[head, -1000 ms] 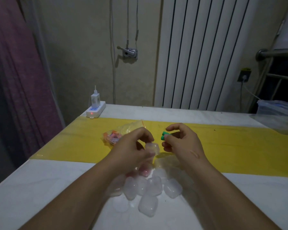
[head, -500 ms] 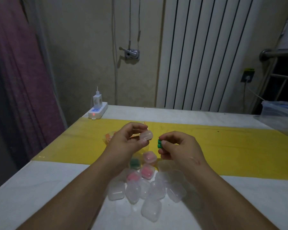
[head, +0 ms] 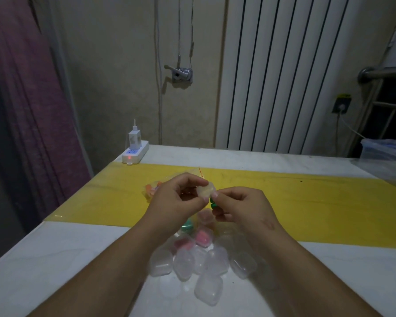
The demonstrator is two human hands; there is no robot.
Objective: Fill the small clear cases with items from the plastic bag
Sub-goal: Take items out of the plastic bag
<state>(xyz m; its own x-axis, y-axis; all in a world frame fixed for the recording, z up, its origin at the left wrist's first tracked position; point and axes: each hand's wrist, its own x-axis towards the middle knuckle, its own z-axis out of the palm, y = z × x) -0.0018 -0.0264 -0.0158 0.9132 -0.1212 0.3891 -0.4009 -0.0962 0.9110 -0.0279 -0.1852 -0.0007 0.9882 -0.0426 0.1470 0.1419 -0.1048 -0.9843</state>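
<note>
My left hand (head: 176, 202) pinches a small clear case (head: 206, 190) above the table. My right hand (head: 238, 207) holds small green items (head: 213, 203) in its curled fingers, and its thumb and forefinger touch the case's right edge. Behind my left hand lies the plastic bag (head: 152, 191) with orange and pink items inside, partly hidden. Below my hands sits a cluster of several clear cases (head: 199, 261); some hold pink (head: 202, 238) or green (head: 187, 225) contents.
A yellow strip (head: 318, 202) runs across the white table (head: 44, 271). A white power strip with a charger (head: 135, 151) sits at the back left corner. A clear plastic box (head: 386, 156) stands at the far right edge. A radiator lines the wall behind.
My hands have come together: the right hand with the green items moved left until it touches the clear case in my left hand. Both hands rose slightly above the cluster.
</note>
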